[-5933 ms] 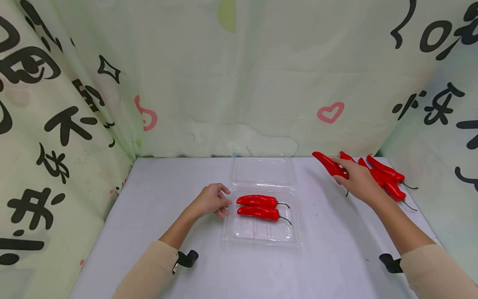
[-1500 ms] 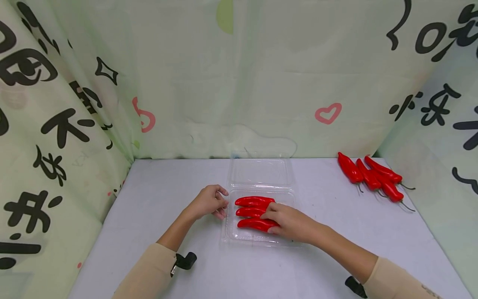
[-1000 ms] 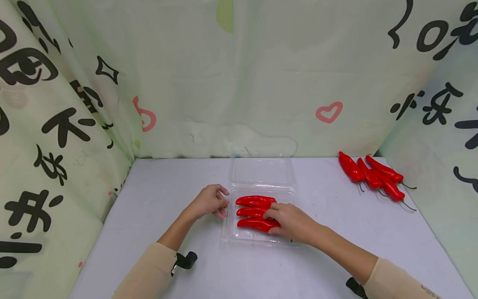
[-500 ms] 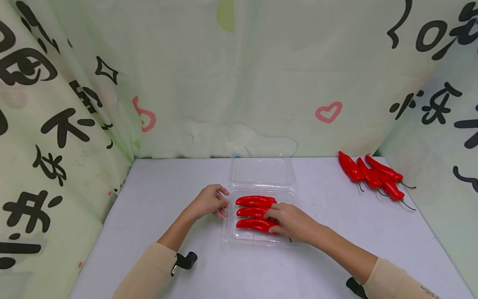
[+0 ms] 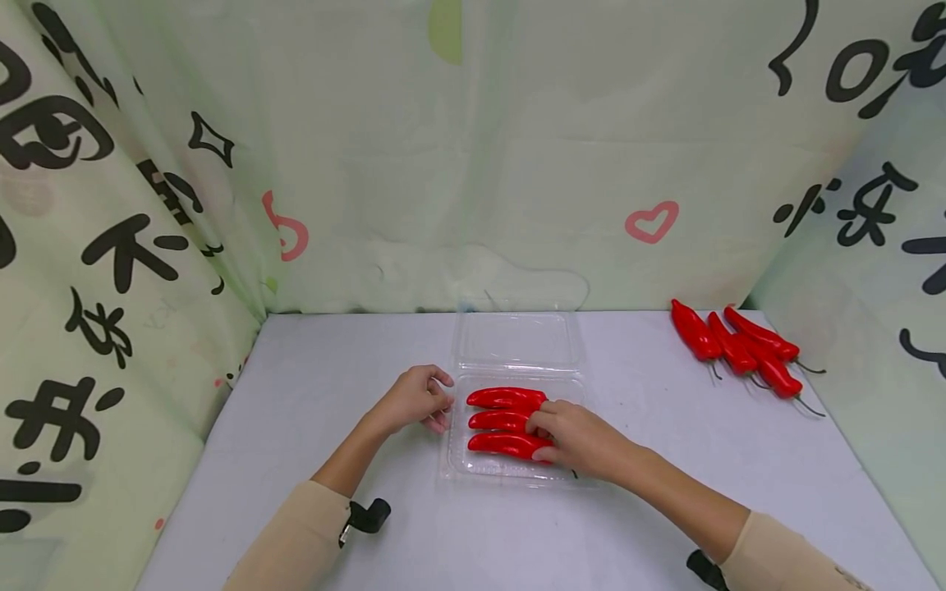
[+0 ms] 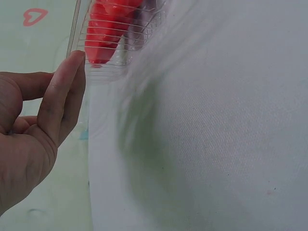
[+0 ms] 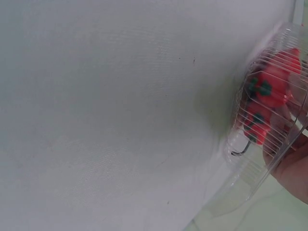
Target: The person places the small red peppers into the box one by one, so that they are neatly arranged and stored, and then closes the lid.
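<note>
Three red chili peppers lie side by side in an open clear plastic clamshell box [image 5: 473,474]: a back pepper [image 5: 504,398], a middle pepper [image 5: 497,421] and a front pepper [image 5: 506,444]. My right hand [image 5: 580,437] reaches in from the right and grips the front pepper near its stem end, thumb on the near side. Its fingers also lie over the stem ends of the other peppers and hide them. At the box's left edge is my left hand [image 5: 420,397]; in the left wrist view its fairly straight fingers [image 6: 65,91] touch the rim.
Several more red chili peppers [image 5: 764,353] lie in a pile at the table's back right. The box's clear lid [image 5: 517,339] is folded back toward the printed curtain [image 5: 384,189]. A white table [image 5: 643,525] spreads beneath everything.
My right hand has carried a pepper from the pile at right into the box, making three there. Over the last second, the front pepper shifts very slightly left; my left hand stays at the edge.
</note>
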### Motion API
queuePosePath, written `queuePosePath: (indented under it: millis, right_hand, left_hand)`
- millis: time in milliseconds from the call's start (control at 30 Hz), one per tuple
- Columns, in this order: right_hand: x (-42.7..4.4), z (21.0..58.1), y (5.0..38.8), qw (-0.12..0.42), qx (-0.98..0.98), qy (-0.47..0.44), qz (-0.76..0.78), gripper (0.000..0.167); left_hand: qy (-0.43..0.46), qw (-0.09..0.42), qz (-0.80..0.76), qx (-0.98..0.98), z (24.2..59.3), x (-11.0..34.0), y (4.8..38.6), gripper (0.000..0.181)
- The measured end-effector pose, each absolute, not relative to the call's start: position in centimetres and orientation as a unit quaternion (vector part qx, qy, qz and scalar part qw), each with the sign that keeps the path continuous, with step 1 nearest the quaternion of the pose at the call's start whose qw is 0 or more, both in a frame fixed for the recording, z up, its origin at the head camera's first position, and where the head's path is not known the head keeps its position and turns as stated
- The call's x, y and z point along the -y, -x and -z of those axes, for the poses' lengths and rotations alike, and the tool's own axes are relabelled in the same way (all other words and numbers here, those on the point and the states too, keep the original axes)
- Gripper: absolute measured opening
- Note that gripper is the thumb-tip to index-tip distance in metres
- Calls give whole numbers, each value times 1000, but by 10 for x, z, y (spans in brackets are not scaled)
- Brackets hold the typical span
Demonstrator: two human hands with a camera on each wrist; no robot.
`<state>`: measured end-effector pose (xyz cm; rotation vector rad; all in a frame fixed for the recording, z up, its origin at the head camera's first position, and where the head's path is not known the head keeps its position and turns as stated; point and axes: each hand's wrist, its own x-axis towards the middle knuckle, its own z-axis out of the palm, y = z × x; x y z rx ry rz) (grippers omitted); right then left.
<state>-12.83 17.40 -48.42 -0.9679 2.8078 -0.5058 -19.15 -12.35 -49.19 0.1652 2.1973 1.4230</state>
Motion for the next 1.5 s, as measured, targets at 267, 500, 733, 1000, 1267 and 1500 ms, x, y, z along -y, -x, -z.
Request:
queuePosePath:
  millis: [267, 500, 733, 1000, 1267, 1500]
  right_hand:
    - [-175, 482, 127, 63, -928, 328, 167, 34]
    - [-179, 479, 128, 70, -927, 320, 185, 33]
    - [-187, 472, 127, 70, -933, 291, 199, 33]
    - [-205, 465, 132, 33, -941, 260, 215, 38]
    - [-231, 460, 143, -7, -942, 219, 255, 42]
    - [-256, 461, 155, -18, -946, 169, 274, 54]
  left_hand:
    - [-60, 256, -523, -811, 493, 124, 192, 28]
    - [-57, 258, -524, -810, 492, 124, 191, 28]
    - [-51, 258, -522, -811, 491, 124, 191, 29]
    - [-50, 257, -518, -814, 492, 123, 190, 31]
    - [-46, 256, -513, -818, 492, 122, 191, 32]
    - [-49, 253, -509, -821, 490, 121, 192, 33]
